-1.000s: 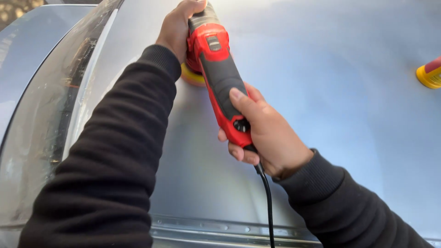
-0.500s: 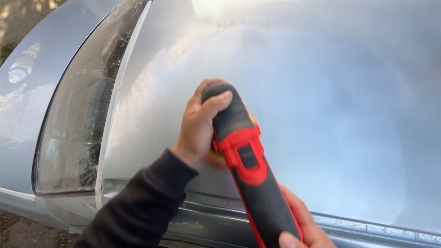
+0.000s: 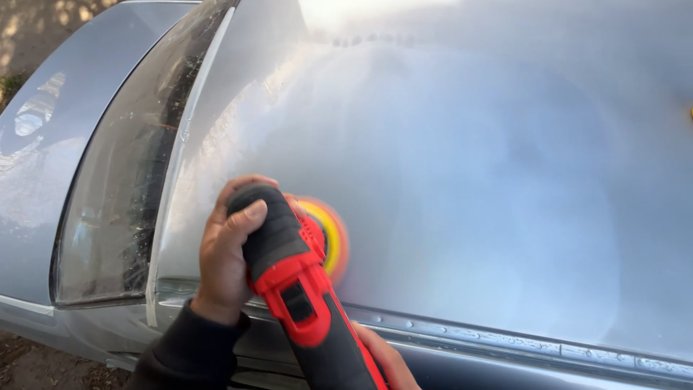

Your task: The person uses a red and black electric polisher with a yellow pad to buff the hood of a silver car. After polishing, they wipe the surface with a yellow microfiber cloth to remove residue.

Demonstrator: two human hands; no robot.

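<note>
My left hand (image 3: 225, 253) grips the dark grey head of a red and black power polisher (image 3: 296, 289). Its round yellow and orange pad (image 3: 330, 237) is blurred with spin and lies against the silver car bonnet (image 3: 469, 180), close to the bonnet's front edge. My right hand (image 3: 386, 360) holds the polisher's rear handle at the bottom edge of the view; only a few fingers show. Both sleeves are black.
A cloudy headlight (image 3: 115, 195) sits left of the bonnet, with the silver wing (image 3: 36, 159) beyond it. A trim strip (image 3: 520, 347) runs along the bonnet's front edge. Bare ground (image 3: 29, 361) shows at the bottom left. A sliver of something yellow (image 3: 690, 113) is at the right edge.
The polisher and both hands have moved down and left across the bonnet toward its front edge near the headlight. The pad, hidden before, now shows beside the tool's head.
</note>
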